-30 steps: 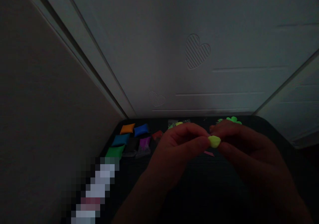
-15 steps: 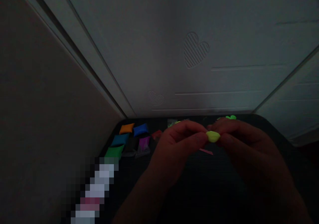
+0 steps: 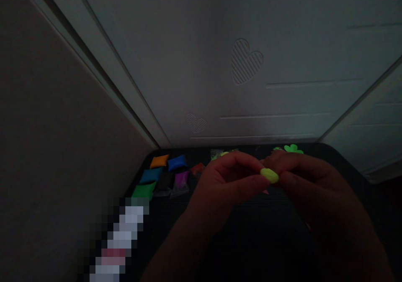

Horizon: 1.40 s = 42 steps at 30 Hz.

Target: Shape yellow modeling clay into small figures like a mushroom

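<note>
The scene is very dark. My left hand (image 3: 224,183) and my right hand (image 3: 309,181) meet above a black table (image 3: 251,240), both pinching a small yellow-green lump of clay (image 3: 269,175) between thumbs and fingertips. Behind my right hand, a bright green clay shape (image 3: 293,149) lies at the table's far edge. A thin pink piece (image 3: 266,192) on the table is mostly hidden below the lump.
Several small clay packets lie at the far left of the table: orange (image 3: 159,161), blue (image 3: 177,162), teal (image 3: 151,175), green (image 3: 143,189), purple (image 3: 181,178), red (image 3: 197,169). A clear packet (image 3: 220,153) sits behind my left hand. A white panelled wall (image 3: 248,64) stands close behind.
The lump has been turned and pressed flatter between my fingertips. My hands stay nearly in place; the pink piece is more covered now.
</note>
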Tool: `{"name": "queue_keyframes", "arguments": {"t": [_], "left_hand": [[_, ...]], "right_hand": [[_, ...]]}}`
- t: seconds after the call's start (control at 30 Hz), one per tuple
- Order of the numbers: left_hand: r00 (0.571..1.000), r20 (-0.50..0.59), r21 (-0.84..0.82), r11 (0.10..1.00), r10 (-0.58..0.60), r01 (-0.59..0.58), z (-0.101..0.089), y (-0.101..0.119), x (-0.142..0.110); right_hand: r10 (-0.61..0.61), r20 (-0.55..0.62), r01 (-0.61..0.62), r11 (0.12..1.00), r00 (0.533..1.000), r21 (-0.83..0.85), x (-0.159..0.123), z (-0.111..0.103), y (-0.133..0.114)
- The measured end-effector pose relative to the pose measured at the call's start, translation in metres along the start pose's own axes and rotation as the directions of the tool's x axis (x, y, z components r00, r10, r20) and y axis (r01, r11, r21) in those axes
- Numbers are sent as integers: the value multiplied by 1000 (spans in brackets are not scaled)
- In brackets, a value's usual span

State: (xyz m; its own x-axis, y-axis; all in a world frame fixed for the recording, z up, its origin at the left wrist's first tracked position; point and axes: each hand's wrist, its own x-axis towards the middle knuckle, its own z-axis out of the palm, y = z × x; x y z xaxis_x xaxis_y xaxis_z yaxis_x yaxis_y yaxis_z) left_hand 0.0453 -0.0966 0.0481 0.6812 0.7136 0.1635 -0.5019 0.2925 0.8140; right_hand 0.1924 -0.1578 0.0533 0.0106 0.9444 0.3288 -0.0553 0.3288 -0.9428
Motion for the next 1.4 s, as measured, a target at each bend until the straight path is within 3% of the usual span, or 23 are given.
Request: {"name": "queue_keyframes", "arguments": {"t": [0.57, 0.77, 1.13, 1.4], "left_hand": [[999, -9, 21, 999, -33, 33, 0, 0, 0], [999, -23, 41, 999, -30, 31, 1, 0, 1], [999, -33, 127, 992, 6, -2, 1, 3, 1], [996, -47, 100, 992, 76, -71, 0, -1, -1]], "right_hand": [[48, 4, -48, 991, 999, 126, 1, 0, 5], [82, -37, -77, 991, 996, 107, 0, 1, 2], [83, 11, -84, 994, 996, 77, 0, -2, 2], [14, 6, -13, 1000, 1000, -18, -1, 0, 0]]}}
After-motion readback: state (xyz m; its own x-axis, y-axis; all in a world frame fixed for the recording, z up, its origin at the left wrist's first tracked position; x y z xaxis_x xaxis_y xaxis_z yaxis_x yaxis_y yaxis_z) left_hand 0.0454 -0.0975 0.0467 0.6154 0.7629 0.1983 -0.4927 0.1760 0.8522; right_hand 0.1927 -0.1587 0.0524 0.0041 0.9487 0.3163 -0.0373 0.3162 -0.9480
